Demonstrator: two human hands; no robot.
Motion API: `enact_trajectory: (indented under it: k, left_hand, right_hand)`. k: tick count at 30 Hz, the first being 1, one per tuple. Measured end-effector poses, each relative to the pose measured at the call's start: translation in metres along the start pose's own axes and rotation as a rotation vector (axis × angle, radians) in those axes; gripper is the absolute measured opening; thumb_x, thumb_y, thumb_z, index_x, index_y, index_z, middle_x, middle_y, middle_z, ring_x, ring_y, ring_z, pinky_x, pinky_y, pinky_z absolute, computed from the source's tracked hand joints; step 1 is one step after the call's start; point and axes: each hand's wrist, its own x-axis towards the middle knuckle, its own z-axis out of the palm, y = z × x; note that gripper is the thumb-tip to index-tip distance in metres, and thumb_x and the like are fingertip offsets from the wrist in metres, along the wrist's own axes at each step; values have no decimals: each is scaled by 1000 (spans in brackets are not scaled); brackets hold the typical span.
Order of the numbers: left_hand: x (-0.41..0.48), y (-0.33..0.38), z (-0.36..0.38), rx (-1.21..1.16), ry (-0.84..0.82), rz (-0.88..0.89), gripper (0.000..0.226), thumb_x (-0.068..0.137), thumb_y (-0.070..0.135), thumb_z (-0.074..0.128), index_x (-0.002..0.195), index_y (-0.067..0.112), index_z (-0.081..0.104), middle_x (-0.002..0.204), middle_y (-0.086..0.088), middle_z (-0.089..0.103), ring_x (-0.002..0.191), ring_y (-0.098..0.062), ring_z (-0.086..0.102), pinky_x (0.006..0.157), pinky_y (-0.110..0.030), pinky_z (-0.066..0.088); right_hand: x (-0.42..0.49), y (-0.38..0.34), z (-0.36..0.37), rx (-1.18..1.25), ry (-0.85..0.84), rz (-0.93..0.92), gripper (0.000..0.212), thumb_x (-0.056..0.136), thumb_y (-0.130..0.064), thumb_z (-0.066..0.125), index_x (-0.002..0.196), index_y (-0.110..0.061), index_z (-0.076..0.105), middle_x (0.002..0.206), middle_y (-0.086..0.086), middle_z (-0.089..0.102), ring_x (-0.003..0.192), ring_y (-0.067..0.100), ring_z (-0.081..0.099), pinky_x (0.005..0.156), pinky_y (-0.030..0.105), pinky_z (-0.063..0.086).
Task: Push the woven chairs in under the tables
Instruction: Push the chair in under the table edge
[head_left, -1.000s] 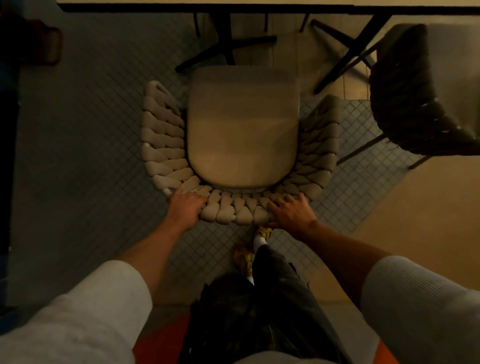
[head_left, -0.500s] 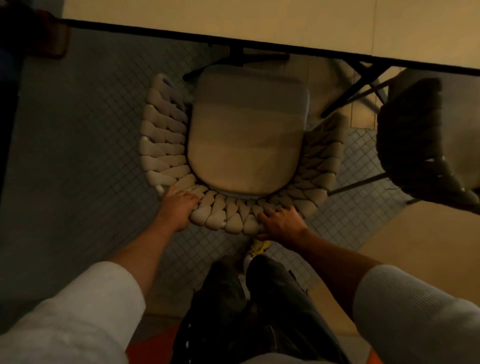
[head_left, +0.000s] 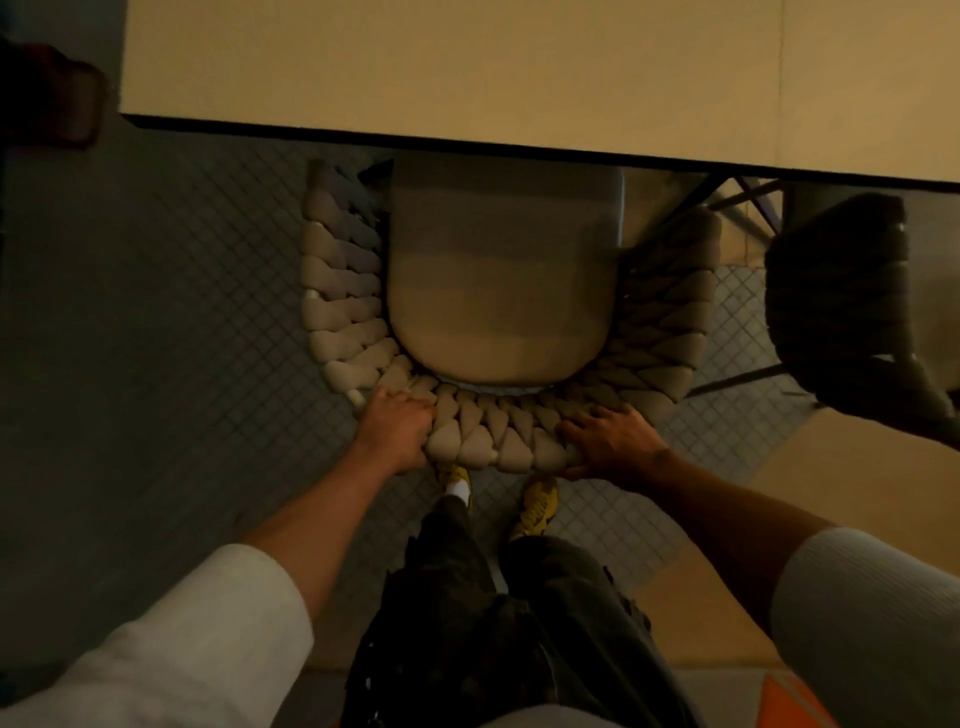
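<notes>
Partly done: the chair (head_left: 498, 291) has only its seat front under the worktop (head_left: 467, 67) edge. The left hand (head_left: 397, 431) curls round its woven back; the right hand (head_left: 613, 441) lies spread there, thumb hooked behind. Right of it, a dark chair (head_left: 841, 301) looks not yet pushed in.

Beige braided chair (head_left: 343, 312), grey diamond-patterned floor (head_left: 182, 312), yellow shoes (head_left: 537, 506)

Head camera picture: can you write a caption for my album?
Left hand and right hand on the woven chair back, its seat front meeting the table edge.
</notes>
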Motion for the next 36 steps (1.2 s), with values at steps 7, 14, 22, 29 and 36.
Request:
enact_trajectory:
  k: [7, 14, 22, 29, 36]
  left_hand:
    - [9, -5, -16, -33, 14, 79, 39, 72, 40, 69, 107, 25, 64, 112, 1, 67, 111, -23, 60, 92, -37, 39]
    - [35, -24, -48, -72, 78, 92, 28, 76, 33, 68, 103, 28, 69, 105, 5, 70, 104, -22, 63, 94, -36, 39]
    - [47, -46, -83, 11, 43, 105, 35, 80, 40, 65, 114, 31, 68, 112, 1, 72, 108, -25, 64, 98, -36, 42]
    - [16, -27, -75, 86, 51, 81, 62, 91, 49, 57, 143, 17, 48, 147, -6, 51, 134, -28, 47, 116, -41, 26]
    - [2, -2, -94, 21, 19, 5, 64, 94, 51, 55, 143, 11, 48, 149, -11, 50, 134, -29, 48, 107, -37, 40]
  right_hand:
    - [0, 7, -24, 25, -79, 94, 78, 82, -80, 51, 147, -38, 37, 146, -7, 47, 132, 23, 49, 96, 44, 40]
    - [13, 20, -52, 43, 16, 237, 82, 83, -80, 53, 148, -34, 38, 143, -5, 52, 128, 24, 53, 96, 44, 41]
    - [17, 12, -74, 143, 72, 390, 68, 89, -66, 56, 146, -31, 43, 145, 1, 54, 139, 25, 40, 112, 50, 28]
    - [-10, -4, -59, 330, 172, 424, 63, 98, -42, 52, 155, -22, 33, 161, 6, 37, 155, 29, 13, 117, 50, 29]
    - [-44, -6, -50, 479, 256, 362, 66, 99, -31, 52, 158, -19, 28, 166, 1, 27, 156, 27, 9, 117, 51, 29]
